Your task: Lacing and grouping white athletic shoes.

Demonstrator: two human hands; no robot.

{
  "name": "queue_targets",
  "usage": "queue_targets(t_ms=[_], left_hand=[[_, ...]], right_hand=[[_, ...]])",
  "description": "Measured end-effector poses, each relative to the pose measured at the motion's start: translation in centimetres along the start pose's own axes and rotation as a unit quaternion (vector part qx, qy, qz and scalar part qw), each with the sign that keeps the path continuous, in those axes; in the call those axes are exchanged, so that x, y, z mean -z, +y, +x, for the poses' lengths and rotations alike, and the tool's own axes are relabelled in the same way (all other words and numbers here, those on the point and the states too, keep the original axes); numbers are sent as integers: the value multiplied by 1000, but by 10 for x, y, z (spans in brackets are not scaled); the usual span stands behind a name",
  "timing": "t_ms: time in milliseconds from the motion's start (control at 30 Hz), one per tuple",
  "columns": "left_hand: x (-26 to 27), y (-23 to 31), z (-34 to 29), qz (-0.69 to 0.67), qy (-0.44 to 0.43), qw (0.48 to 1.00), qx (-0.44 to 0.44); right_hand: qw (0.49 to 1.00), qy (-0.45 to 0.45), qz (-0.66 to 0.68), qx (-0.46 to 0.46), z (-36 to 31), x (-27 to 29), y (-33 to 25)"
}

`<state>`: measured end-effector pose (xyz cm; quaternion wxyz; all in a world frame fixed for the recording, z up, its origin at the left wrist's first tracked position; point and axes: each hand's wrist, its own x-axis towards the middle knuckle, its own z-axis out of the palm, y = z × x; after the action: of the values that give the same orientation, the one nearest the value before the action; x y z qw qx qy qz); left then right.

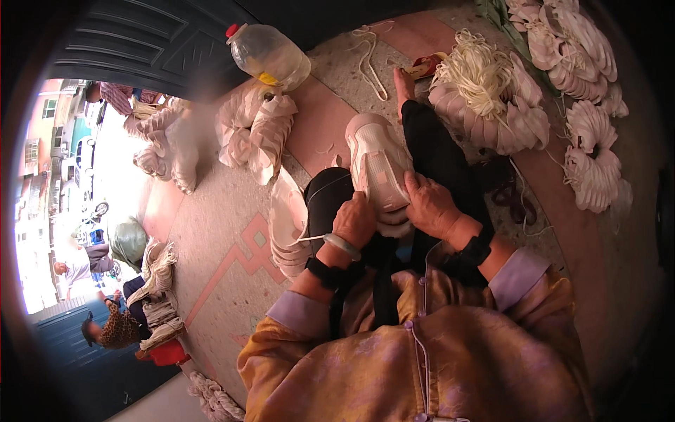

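A pale pink shoe upper (380,158) sits at the centre of the frame, between the person's dark-trousered legs, its rounded toe pointing to the top. The left hand (354,224), a pale bangle (342,246) at its wrist, has curled fingers clamped on the lower left edge; the right hand (434,209) pinches the right edge between thumb and fingers. A bundle of cream laces (481,74) rests upper right, on stacked pink pieces (517,130). A clear bottle (269,55) with a red cap lies upper left of centre.
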<state>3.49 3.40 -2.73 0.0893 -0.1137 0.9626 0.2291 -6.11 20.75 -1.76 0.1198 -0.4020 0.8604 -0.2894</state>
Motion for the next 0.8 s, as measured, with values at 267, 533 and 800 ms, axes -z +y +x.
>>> queue_targets(t_ms=[267, 533, 800], left_hand=[[-3, -8, 1, 13, -4, 999, -45], [27, 10, -5, -68, 92, 993, -18], [22, 15, 13, -127, 113, 985, 30]], right_hand=[[999, -4, -18, 42, 12, 12, 10], [998, 15, -28, 53, 33, 45, -1], [996, -51, -72, 33, 56, 22, 3]])
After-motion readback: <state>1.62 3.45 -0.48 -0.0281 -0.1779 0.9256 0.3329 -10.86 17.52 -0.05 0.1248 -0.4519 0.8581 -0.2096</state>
